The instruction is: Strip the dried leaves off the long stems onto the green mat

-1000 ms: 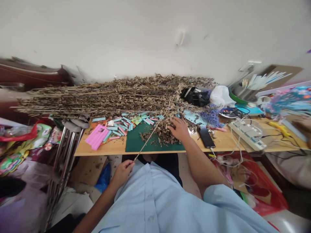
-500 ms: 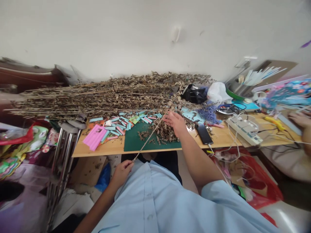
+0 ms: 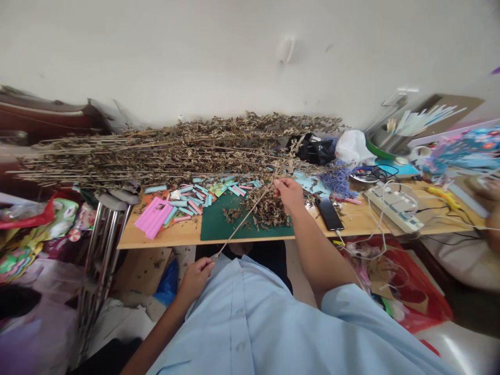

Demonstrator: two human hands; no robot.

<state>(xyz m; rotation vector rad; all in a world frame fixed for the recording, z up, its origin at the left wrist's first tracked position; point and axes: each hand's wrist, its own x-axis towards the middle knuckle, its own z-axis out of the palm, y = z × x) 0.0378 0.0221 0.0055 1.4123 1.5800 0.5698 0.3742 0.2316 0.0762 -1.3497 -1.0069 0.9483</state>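
A long, thin dried plant stalk (image 3: pixel 244 219) slants up from near my waist over the cutting mat. Its lower end is pinched between the thumb and fingers of my left hand (image 3: pixel 198 276), just off the table's front edge. Farther up, my right hand (image 3: pixel 291 197) has its fingers closed on the leafy upper part of the stalk; whether they grip stem or leaves is hidden. Beneath it, a heap of crumbled dry leaves (image 3: pixel 269 212) covers part of the green cutting mat (image 3: pixel 213 221). Behind lies a large pile of dried leafy stalks (image 3: pixel 175 151).
Pink and blue short rolls (image 3: pixel 195 200) and a pink foam piece (image 3: pixel 155 217) lie left of the mat. Right are a black phone (image 3: pixel 330 213), purple yarn (image 3: pixel 336 182) and a white power strip (image 3: pixel 392 209) with cables. Crutches (image 3: pixel 103 245) lean at the left. Another person's blurred arm (image 3: pixel 492 208) shows far right.
My right hand has shifted slightly right, and its fingers, spread before, are now closed at the stalk's leafy part. My left hand keeps its hold on the lower end.
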